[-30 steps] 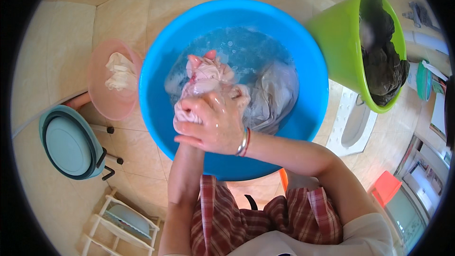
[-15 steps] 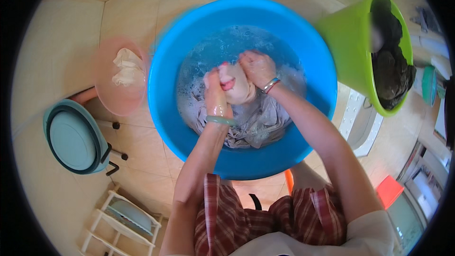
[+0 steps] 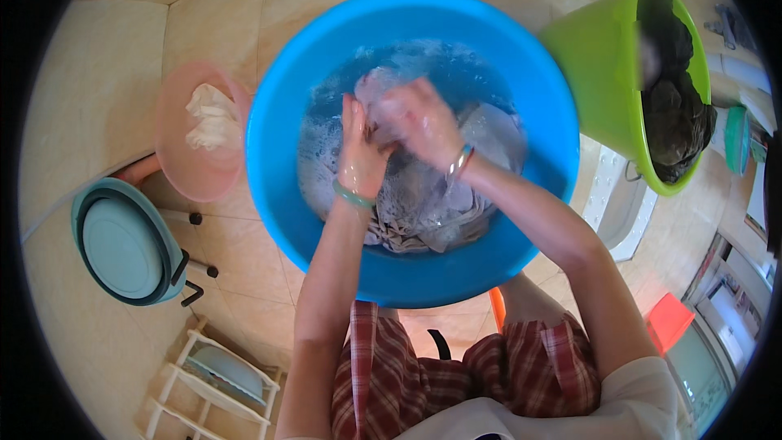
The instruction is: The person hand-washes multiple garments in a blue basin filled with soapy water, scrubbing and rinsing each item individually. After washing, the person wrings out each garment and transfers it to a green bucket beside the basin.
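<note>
My left hand (image 3: 362, 155) is in the blue basin (image 3: 407, 285), just above the wet laundry. Its fingers stretch upward and the thumb stands apart. A green bangle circles that wrist. My right hand (image 3: 428, 126), blurred by motion, is beside it, with a silver bangle and a red band at the wrist. A pale pinkish cloth (image 3: 377, 85) shows as a smear by the fingertips of both hands; I cannot make out how it is held. Below the hands, greyish wet clothes (image 3: 440, 216) lie bunched in soapy water (image 3: 415, 57).
At the right leans a lime-green bucket (image 3: 590, 65) with dark clothes (image 3: 672, 114). A pink basin (image 3: 183, 171) with white cloth (image 3: 213, 118) stands left, above a folding teal basin (image 3: 122, 240). A white rack (image 3: 212, 387) is lower left, a white washboard-like piece (image 3: 619, 204) right.
The pale cloth has moved up and slightly left, and its shape is now blurred. My right hand has come down and left, nearer my left hand, whose fingers now stretch out.
</note>
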Action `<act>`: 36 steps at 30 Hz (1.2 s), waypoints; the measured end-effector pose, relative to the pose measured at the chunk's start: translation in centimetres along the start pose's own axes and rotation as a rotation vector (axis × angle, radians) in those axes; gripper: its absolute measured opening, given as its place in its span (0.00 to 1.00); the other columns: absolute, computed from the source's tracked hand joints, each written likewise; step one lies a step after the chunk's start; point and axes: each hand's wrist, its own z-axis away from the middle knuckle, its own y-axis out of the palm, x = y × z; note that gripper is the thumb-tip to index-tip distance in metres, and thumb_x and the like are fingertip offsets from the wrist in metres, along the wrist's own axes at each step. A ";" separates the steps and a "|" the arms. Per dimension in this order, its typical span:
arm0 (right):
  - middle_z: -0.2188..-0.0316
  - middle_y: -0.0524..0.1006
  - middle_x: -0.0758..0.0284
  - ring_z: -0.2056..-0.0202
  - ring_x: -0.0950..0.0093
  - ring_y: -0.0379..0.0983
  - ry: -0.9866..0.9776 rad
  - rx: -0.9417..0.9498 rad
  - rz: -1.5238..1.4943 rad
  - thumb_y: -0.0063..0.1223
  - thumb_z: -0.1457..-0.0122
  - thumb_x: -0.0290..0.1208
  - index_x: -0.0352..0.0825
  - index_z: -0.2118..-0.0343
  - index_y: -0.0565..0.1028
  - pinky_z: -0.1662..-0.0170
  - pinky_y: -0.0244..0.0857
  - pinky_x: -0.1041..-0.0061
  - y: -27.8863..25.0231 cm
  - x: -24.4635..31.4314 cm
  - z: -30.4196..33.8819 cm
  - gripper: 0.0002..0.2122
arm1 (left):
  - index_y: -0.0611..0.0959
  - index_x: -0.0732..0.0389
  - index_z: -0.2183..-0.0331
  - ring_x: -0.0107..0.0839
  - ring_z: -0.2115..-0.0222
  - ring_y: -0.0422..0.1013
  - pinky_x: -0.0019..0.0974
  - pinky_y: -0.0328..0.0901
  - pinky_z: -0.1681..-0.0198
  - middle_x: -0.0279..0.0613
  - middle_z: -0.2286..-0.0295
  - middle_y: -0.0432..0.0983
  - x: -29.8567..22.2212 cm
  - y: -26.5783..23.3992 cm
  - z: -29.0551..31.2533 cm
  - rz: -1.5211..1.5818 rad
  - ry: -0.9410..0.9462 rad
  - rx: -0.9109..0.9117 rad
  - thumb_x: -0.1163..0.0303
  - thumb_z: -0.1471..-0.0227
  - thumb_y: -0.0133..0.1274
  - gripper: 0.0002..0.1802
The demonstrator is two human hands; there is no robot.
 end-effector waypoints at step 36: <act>0.54 0.72 0.54 0.49 0.53 0.66 0.179 0.147 0.612 0.44 0.38 0.43 0.35 0.53 0.70 0.52 0.66 0.59 -1.0 -5.6 1.7 0.17 | 0.40 0.35 0.34 0.48 0.33 0.31 0.63 0.40 0.36 0.41 0.34 0.28 -1.6 -0.3 1.3 0.091 0.034 -0.090 0.33 0.44 0.39 0.45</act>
